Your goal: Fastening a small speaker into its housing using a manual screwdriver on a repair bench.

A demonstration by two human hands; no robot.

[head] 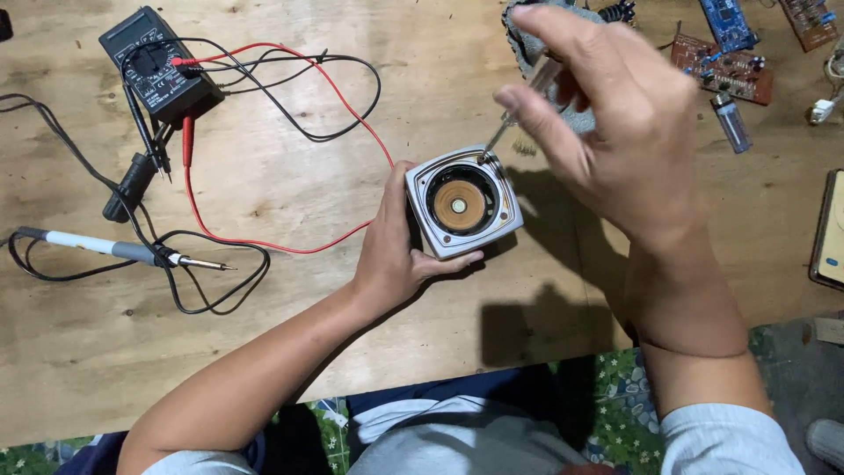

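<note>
I see the wooden table (290, 185) under everything, and I place the rest from the small square speaker (463, 202) near its middle. My right hand (615, 132) hangs just above and right of the speaker, fingers pinched shut on a thin screwdriver (519, 110) whose tip meets the speaker's upper corner. My left hand (396, 255) wraps the speaker's left side, clamped on it. Far to the upper left of the speaker sits a black multimeter (158, 66); well left lies a soldering iron (123, 249).

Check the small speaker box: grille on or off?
Off. The speaker box in the left hand shows its bare orange cone; the right hand sets a screwdriver at its corner.
</note>
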